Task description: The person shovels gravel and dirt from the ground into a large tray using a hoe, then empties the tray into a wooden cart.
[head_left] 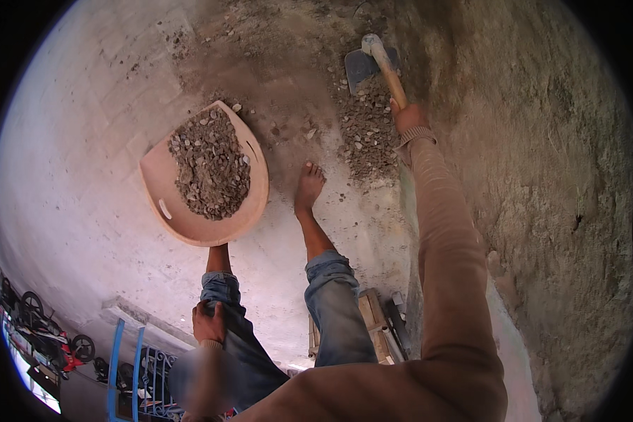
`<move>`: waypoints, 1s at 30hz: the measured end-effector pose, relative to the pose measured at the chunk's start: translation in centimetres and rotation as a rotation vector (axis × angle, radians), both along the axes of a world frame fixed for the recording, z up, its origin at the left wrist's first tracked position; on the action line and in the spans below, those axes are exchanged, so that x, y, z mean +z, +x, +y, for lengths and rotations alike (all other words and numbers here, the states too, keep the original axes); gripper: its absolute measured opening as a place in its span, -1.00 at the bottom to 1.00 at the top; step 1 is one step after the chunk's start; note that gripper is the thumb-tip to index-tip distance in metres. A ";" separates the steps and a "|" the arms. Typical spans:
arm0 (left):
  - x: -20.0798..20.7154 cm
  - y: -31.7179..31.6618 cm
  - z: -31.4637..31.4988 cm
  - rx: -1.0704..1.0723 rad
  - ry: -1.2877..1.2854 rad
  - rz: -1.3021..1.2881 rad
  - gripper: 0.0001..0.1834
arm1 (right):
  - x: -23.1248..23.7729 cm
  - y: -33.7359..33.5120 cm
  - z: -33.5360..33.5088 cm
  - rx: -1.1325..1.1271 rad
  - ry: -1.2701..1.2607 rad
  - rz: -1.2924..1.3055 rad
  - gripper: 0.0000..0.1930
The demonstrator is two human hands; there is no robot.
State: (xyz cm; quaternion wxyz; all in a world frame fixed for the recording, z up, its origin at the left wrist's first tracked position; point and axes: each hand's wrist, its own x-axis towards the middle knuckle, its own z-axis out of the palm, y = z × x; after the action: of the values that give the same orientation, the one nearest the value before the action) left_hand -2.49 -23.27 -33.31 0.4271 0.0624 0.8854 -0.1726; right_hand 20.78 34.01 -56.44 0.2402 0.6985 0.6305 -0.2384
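Note:
My right hand (409, 117) is wrapped round the wooden handle (391, 79) of a short hoe at the far right. The hoe's dark, flat blade (361, 69) rests at the top end of a heap of gravel (366, 133) on the floor. My left hand (209, 323) lies on the rolled-up trouser leg over my left knee, thumb apart from the fingers, holding no tool. A peach-coloured scoop-shaped basin (259, 186) with slotted grips sits in front of my left leg, hiding my left foot. Inside it is a mound of grey-brown gravel (213, 165).
A rough, stained wall (541, 169) rises along the right side, close to my arm. My bare right foot (309, 184) stands between basin and heap. Wooden boards (374, 325) lie behind my right leg. A blue metal gate (125, 369) and motorbikes (56, 337) are at the lower left.

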 end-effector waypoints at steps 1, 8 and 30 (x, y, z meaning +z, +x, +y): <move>0.2 0.0 0.1 0.012 -0.005 -0.009 -0.43 | -0.1 0.8 -1.2 -0.006 -0.009 -0.006 -0.32; -0.2 0.8 -0.4 0.010 -0.052 -0.014 -0.41 | -1.6 7.0 -6.2 0.039 -0.229 -0.134 -0.42; 1.5 -4.4 -4.8 0.001 0.043 -0.106 -0.32 | 14.5 -7.3 -12.9 0.287 -0.287 -0.182 -0.31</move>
State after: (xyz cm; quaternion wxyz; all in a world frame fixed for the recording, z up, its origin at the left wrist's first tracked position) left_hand -6.90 -28.09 -31.81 0.4722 0.0801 0.8650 -0.1497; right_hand 13.46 21.12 -41.97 0.4244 0.5788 0.6590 -0.2251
